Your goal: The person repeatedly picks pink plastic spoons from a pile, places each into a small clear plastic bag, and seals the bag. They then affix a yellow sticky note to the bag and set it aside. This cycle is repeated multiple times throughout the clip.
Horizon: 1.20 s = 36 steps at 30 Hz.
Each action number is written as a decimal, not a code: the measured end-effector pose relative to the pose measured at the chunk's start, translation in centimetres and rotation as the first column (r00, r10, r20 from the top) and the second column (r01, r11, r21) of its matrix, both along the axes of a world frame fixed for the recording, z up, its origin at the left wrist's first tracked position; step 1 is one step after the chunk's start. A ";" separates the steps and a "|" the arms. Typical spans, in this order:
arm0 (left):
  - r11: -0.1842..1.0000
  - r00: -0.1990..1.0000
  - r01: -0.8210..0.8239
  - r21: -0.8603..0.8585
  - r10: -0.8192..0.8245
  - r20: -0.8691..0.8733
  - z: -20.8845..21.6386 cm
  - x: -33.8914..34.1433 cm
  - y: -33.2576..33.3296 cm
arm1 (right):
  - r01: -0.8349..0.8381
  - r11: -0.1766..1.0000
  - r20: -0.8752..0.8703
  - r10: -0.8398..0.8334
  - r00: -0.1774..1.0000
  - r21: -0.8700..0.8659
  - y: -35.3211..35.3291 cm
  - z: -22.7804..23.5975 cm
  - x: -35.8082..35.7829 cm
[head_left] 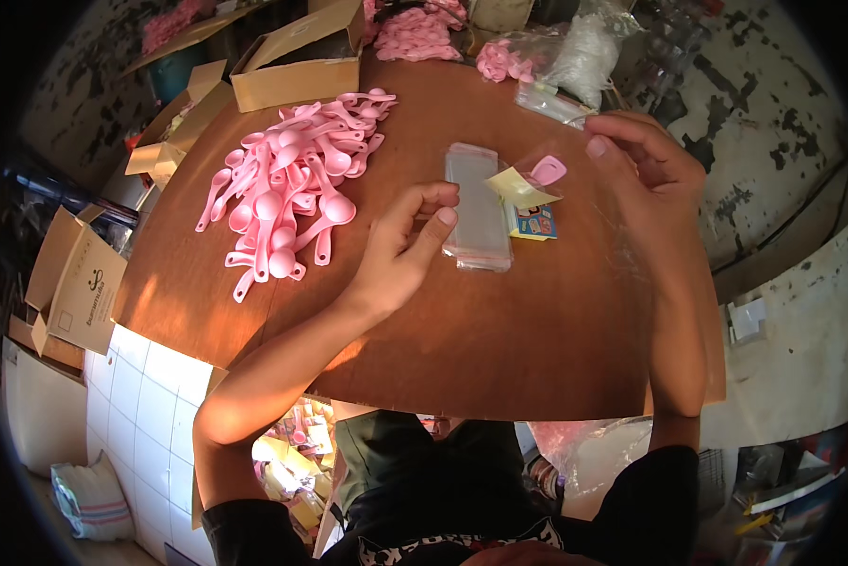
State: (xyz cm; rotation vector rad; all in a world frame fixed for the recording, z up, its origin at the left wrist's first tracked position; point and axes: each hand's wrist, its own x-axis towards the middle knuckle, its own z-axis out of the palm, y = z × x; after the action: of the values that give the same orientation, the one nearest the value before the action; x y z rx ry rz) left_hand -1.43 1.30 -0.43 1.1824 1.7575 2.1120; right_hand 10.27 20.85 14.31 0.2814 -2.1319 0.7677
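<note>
My left hand is over the table beside a stack of clear plastic bags. Its fingers are curled, with a gap between thumb and forefinger and nothing seen in it. To the right, my right hand is raised, thumb and forefinger drawn close together. Anything between them is too thin or clear to make out. Between the hands lie a pale yellow paper piece, a blue printed card and a pink handle-shaped piece, seemingly in clear film. A heap of pink plastic spoons lies left of my left hand.
The brown table has a curved near edge. At its far side are an open cardboard box, more pink pieces, a bag of clear plastic and a clear packet. Cardboard boxes stand at left; packed items lie below.
</note>
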 end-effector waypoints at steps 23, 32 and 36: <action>0.833 0.875 0.477 -0.282 -0.421 0.238 0.4 1.0 -0.2 | 0.086 0.700 0.467 0.376 0.800 -0.709 -0.9 -11.7 2.6; 0.823 0.896 0.442 -0.356 -0.390 0.211 -0.7 1.7 0.7 | 0.062 0.811 0.446 0.255 0.858 -0.582 -1.0 -13.7 3.6; 0.832 0.895 0.445 -0.331 -0.402 0.194 -0.7 2.1 0.8 | 0.059 0.911 0.422 0.131 0.897 -0.408 -0.9 -13.7 3.8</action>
State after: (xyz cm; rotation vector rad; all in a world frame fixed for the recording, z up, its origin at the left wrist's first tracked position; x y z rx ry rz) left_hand 0.63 2.10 -1.17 1.1771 1.5631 1.4858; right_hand 14.10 19.92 0.61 -0.0934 -2.3075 1.3880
